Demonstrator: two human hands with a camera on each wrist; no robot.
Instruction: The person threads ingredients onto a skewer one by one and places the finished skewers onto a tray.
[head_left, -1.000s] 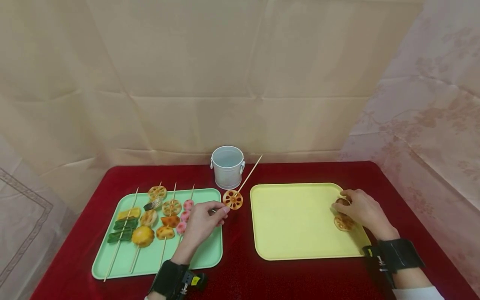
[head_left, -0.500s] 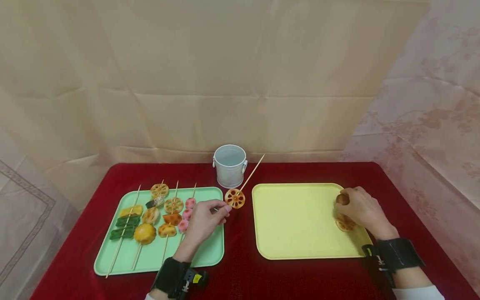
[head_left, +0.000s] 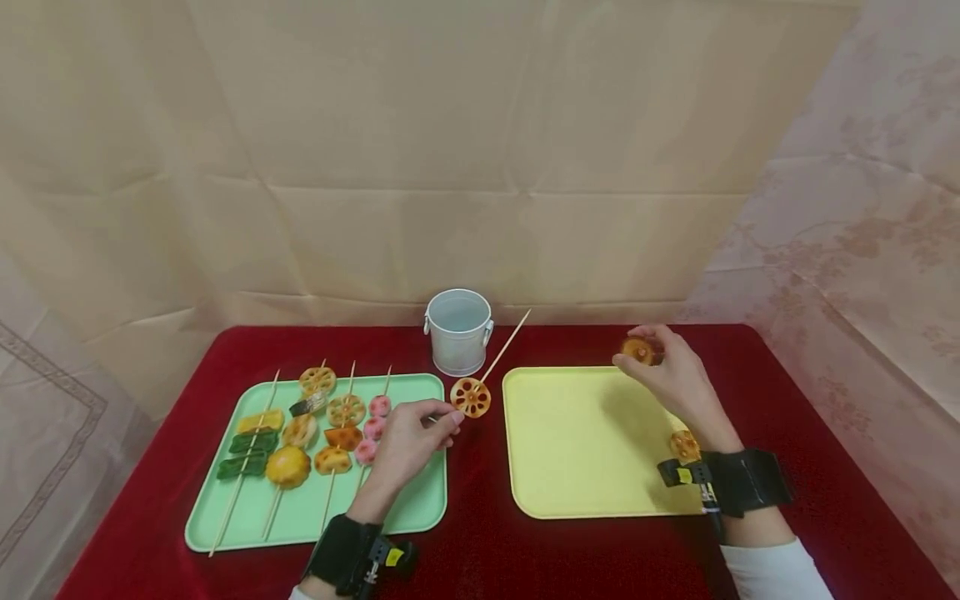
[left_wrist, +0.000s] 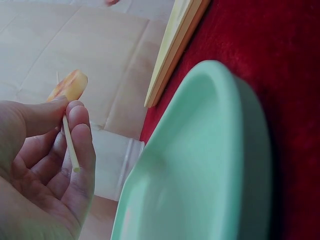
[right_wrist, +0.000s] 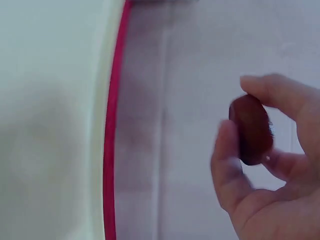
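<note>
My left hand (head_left: 414, 437) pinches the lower end of a wooden skewer (head_left: 504, 346) over the right edge of the green tray (head_left: 405, 508). A lotus root slice (head_left: 470, 397) is threaded on the skewer just past my fingertips; the left wrist view shows this slice (left_wrist: 70, 86) edge-on and the skewer's blunt end (left_wrist: 71, 145) sticking out below the fingers. My right hand (head_left: 675, 375) holds a round brown mushroom (head_left: 639, 350) between thumb and fingers, raised above the back right of the yellow tray (head_left: 570, 450). Another lotus root slice (head_left: 684, 446) lies on that tray's right side, partly hidden by my wrist.
On the green tray lie several loaded skewers, with green pepper pieces (head_left: 251, 442), a yellow round piece (head_left: 288, 467), an orange wedge (head_left: 342, 438) and pink balls (head_left: 373, 428). A white metal bucket (head_left: 458, 337) stands behind the trays on the red cloth (head_left: 480, 483).
My right hand has lifted the mushroom off the yellow tray and moved up, back and to the left. The left hand stays almost still with its skewer.
</note>
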